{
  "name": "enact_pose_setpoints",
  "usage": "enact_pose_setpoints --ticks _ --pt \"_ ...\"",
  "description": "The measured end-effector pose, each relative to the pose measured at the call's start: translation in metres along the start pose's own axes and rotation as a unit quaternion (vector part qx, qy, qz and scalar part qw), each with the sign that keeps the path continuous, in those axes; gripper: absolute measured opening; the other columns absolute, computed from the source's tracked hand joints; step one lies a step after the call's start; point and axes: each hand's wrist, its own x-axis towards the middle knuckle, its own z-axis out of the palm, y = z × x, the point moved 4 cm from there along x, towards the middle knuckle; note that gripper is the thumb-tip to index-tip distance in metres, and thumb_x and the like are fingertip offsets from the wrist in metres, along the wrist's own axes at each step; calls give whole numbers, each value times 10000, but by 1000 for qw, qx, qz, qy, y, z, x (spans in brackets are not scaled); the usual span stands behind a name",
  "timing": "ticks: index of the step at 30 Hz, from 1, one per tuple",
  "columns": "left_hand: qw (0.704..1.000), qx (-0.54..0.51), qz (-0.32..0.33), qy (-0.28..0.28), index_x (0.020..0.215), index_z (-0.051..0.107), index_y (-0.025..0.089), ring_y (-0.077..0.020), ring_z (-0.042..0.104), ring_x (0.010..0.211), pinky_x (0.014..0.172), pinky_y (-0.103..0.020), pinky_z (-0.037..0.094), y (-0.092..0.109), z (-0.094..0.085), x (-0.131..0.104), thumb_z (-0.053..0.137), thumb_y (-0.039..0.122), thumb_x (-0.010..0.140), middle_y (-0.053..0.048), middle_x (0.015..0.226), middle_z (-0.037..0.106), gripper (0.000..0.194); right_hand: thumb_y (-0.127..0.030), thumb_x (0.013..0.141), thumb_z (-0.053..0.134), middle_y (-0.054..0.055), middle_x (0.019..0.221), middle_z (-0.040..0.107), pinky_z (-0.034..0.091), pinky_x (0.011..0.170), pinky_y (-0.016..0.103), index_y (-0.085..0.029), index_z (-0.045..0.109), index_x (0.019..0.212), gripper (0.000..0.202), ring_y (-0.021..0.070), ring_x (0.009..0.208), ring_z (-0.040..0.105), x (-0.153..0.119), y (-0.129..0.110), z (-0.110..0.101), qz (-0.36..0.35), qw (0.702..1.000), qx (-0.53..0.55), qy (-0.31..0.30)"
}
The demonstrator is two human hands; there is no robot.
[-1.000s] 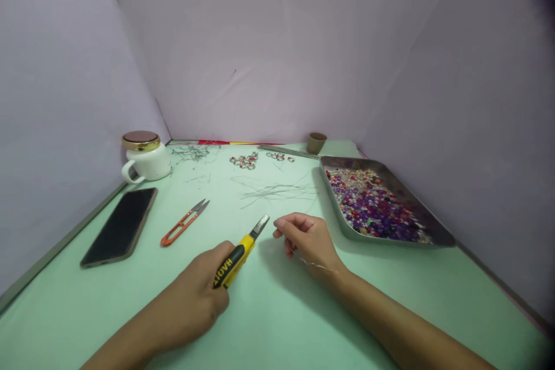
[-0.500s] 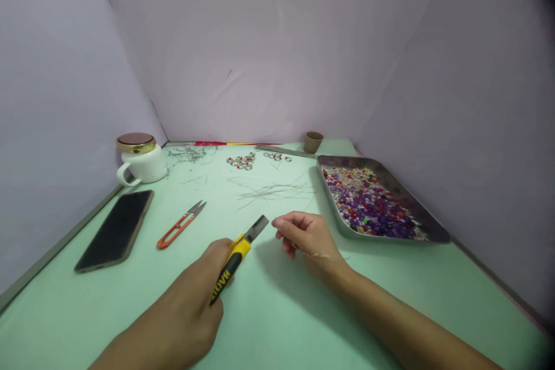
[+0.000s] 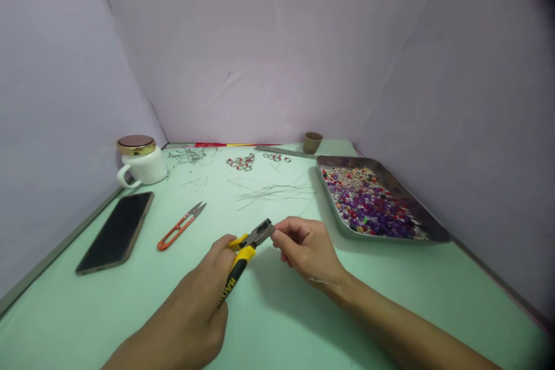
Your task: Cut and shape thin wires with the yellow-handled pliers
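Observation:
My left hand (image 3: 202, 295) is wrapped round the yellow-and-black handles of a pair of pliers (image 3: 258, 235), whose metal jaws point up and to the right. At the jaw tips, the thumb and forefinger of my right hand (image 3: 306, 245) pinch something too small to make out, perhaps a bit of wire. The jaws reach right up to those fingertips. A thin pale strand lies across my right wrist. Beyond the hands, thin wire lengths (image 3: 273, 191) lie loose on the pale green table (image 3: 277, 324).
On the right stands a metal tray (image 3: 401, 188) of mixed beads (image 3: 377, 208). Orange thread snips (image 3: 180, 228), a phone (image 3: 117, 231) and a lidded white mug (image 3: 145, 165) are on the left. Farther back are red-beaded rings (image 3: 241, 162), tangled wire (image 3: 189, 155) and a small brown cup (image 3: 313, 143).
The pliers have turned and moved slightly right, bringing their jaws to my right fingertips. Their handles now show spread apart. My right hand has shifted a little and turned.

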Motion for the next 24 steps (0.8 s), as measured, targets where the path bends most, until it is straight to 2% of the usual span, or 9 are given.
enact_pose_setpoints --ticks 4,8,11,14,19,24 --pt "998 40 30 43 1052 386 206 -227 348 1133 926 -372 355 2 -1 4 346 -18 624 -75 1219 370 485 -267 668 567 -30 460 491 309 332 177 -141 594 632 134 64 361 414 -1 -1 -1 2 1000 -6 4" --pt "996 47 34 64 910 419 186 -234 395 1031 890 -389 349 4 0 7 348 -17 611 -87 1069 434 369 -265 666 567 -40 439 467 307 328 174 -146 571 584 145 61 353 404 -1 -3 -3 4 1000 -4 3" --pt "1000 -9 -1 29 922 381 201 -191 475 875 749 -303 416 4 1 8 330 1 633 -72 1010 442 355 -264 669 566 -41 445 469 308 326 171 -144 565 588 145 58 349 405 -1 -3 -3 5 1000 8 2" --pt "997 -49 -51 -10 896 359 212 -156 488 708 627 -258 408 4 2 7 317 28 670 -43 916 460 294 -269 672 568 -34 471 492 309 323 167 -137 570 613 145 52 345 405 -1 0 -2 16 999 29 -15" --pt "986 -122 -101 -56 771 391 206 -149 468 701 649 -256 392 3 -2 2 333 73 682 4 754 487 170 -304 658 595 -42 473 484 282 307 163 -129 566 629 179 40 324 376 2 3 -2 24 995 80 -54" --pt "953 -249 -119 -122 807 456 197 -130 469 704 630 -232 399 7 -9 3 363 66 592 18 773 505 268 -320 645 627 -47 476 483 296 319 165 -129 569 631 200 38 334 383 2 4 -2 18 989 121 -80"
